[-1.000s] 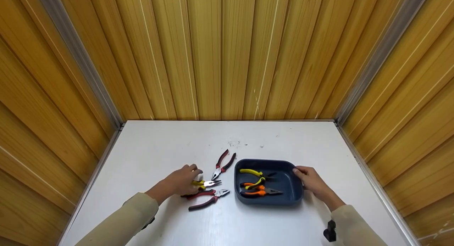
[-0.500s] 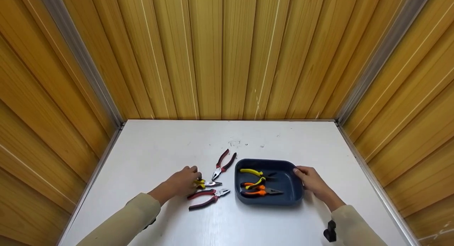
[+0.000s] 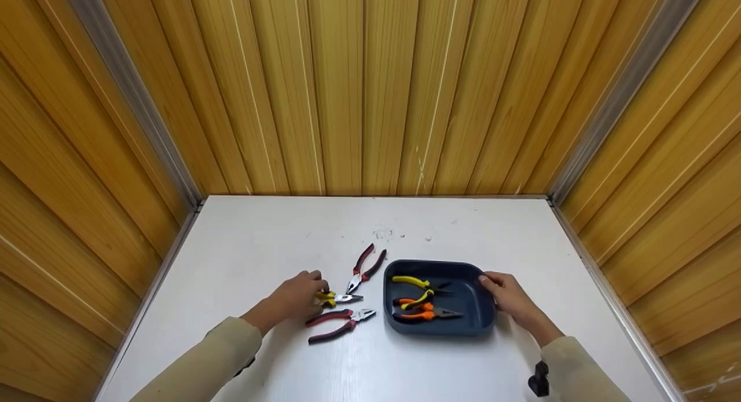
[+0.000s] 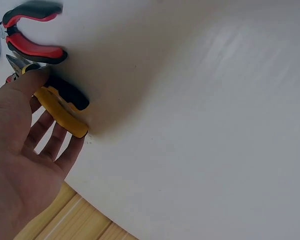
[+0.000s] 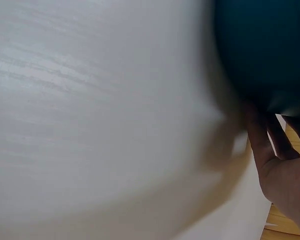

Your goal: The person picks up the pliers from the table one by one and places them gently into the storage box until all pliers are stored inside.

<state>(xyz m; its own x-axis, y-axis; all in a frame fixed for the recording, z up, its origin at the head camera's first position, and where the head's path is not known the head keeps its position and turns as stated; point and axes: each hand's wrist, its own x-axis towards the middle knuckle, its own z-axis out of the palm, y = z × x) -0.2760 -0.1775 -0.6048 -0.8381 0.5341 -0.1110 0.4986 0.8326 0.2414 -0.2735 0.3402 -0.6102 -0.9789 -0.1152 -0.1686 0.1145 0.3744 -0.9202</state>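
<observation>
My left hand (image 3: 298,295) pinches a pair of yellow-and-black pliers (image 3: 327,299) low over the white table. In the left wrist view, the thumb lies across the pliers (image 4: 60,112) near the pivot, with fingers under the yellow handle. Red-and-black pliers (image 3: 351,324) lie just in front of that hand, and another red-and-black pair (image 3: 357,274) lies behind. My right hand (image 3: 512,298) grips the right side of a dark blue box (image 3: 440,330), thumb over the rim. Inside the box are yellow-and-black pliers (image 3: 412,281) and orange-handled long-nose pliers (image 3: 425,315).
The white table (image 3: 278,228) meets wood-patterned panels (image 3: 341,101) at the back and both sides. Small dark marks (image 3: 383,234) dot its surface behind the box.
My left fingers have closed in on the yellow-and-black pliers, whose spread jaws have come together. Its dark handle has gone out of sight behind the hand. The right hand and box stay put.
</observation>
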